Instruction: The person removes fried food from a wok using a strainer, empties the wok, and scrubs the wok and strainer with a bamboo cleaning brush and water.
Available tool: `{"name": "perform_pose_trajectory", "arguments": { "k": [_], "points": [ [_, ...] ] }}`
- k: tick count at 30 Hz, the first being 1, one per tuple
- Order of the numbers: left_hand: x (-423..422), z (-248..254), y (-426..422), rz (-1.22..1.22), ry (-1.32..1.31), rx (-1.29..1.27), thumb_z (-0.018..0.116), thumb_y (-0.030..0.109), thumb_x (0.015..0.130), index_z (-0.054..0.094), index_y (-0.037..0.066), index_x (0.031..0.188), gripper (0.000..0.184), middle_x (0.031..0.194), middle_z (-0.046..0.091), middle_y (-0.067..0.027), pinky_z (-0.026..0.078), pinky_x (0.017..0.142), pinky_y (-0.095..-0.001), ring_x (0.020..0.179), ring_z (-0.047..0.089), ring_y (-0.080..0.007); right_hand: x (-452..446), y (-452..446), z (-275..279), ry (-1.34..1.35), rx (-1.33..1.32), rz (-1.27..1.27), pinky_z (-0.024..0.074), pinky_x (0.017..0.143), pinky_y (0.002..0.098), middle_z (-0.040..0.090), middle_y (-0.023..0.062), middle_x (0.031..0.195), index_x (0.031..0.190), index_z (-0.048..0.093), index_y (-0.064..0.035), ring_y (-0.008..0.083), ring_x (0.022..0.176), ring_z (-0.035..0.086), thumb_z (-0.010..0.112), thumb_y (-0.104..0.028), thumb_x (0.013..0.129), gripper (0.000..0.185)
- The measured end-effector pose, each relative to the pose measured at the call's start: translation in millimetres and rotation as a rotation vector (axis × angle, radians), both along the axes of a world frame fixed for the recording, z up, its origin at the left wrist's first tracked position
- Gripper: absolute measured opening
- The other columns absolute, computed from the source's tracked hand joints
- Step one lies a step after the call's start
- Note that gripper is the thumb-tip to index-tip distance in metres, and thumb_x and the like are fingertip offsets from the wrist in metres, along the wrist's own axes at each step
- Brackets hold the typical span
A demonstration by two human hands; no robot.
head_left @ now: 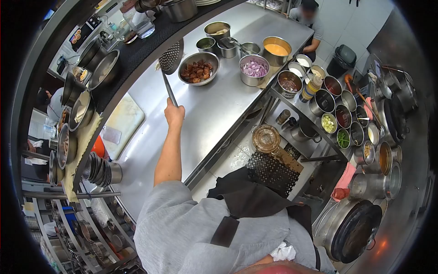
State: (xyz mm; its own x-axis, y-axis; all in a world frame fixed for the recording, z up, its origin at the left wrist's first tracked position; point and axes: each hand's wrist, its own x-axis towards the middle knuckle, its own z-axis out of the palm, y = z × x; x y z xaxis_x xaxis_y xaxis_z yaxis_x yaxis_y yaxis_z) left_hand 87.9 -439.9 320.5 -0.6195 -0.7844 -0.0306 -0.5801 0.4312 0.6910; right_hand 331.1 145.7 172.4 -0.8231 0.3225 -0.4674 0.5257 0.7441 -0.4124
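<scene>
Evidently left hand [174, 115]: wrapped round skimmer [170, 60], handle pointing forward
Bowl [216, 65]: forward-right, beside skimmer head
Right hand: seemingly hidden; cannot tell

Grips a long-handled grey perforated metal skimmer [172, 59] in the left hand [174, 113], reaching over a shiny stainless-steel worktop [200, 121]. Holds the skimmer just beside a round steel bowl [216, 66] of reddish-brown chunks [196, 71]. Has, beyond these, a round steel pot [252, 81] of sliced purple onion [254, 68] near a deeper steel pot [275, 60] of orange liquid [276, 49]. Wears a grey short-sleeved shirt [182, 228] and dark apron [255, 196].
</scene>
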Motion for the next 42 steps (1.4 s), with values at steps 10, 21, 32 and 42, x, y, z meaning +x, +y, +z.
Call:
{"name": "perform_pose_trajectory", "arguments": {
  "k": [10, 21, 32, 42],
  "points": [
    [100.8, -35.4, 23.8, -0.249, 0.504, 1.544, 0.05, -0.002, 0.074, 0.043, 0.005, 0.123, 0.05, 0.07, 0.051, -0.0113, 0.038, 0.033, -0.0242, 0.039, 0.043, -0.0125, 4.4, 50.1, -93.1, 0.133, 0.061, 0.08, 0.0495, 0.066, 0.04, 0.063, 0.0213, 0.069, 0.079, 0.066, 0.0017, 0.0315, 0.072, 0.067, 0.059, -0.016, 0.08, 0.019],
    [49.7, -5.3, 223.5, -1.116, -0.498, 1.152, 0.056, -0.003, 0.065, 0.049, -0.004, 0.112, 0.048, 0.066, 0.055, -0.0094, 0.041, 0.035, -0.0274, 0.04, 0.049, -0.0148, 16.9, -6.3, -24.3, 0.147, -0.045, -0.243, 0.0486, 0.076, 0.0447, 0.063, 0.0215, 0.081, 0.079, 0.067, -0.0028, 0.0366, 0.081, 0.062, 0.056, -0.022, 0.076, 0.023],
    [-23.8, 4.4, 637.1, -1.822, -0.922, 0.911, 0.055, -0.002, 0.072, 0.05, -0.003, 0.082, 0.011, 0.062, 0.054, -0.0109, 0.042, 0.039, -0.0289, 0.047, 0.051, -0.0178, 216.8, -65.0, -24.1, 0.119, 0.046, -0.795, 0.0488, 0.07, 0.0469, 0.063, 0.0223, 0.077, 0.086, 0.068, -0.0044, 0.0398, 0.077, 0.061, 0.057, -0.02, 0.076, 0.021],
    [-72.8, -106.8, 788.4, -2.302, -0.871, 0.064, 0.061, 0.015, 0.074, 0.065, 0.001, 0.099, 0.029, 0.071, 0.06, -0.0048, 0.038, 0.052, -0.027, 0.059, 0.052, -0.0109, 264.1, -171.3, -43.4, -0.118, -0.214, -1.56, 0.0491, 0.081, 0.0449, 0.065, 0.0212, 0.089, 0.088, 0.069, -0.0053, 0.0368, 0.088, 0.063, 0.055, -0.02, 0.078, 0.023]
  ]
}}
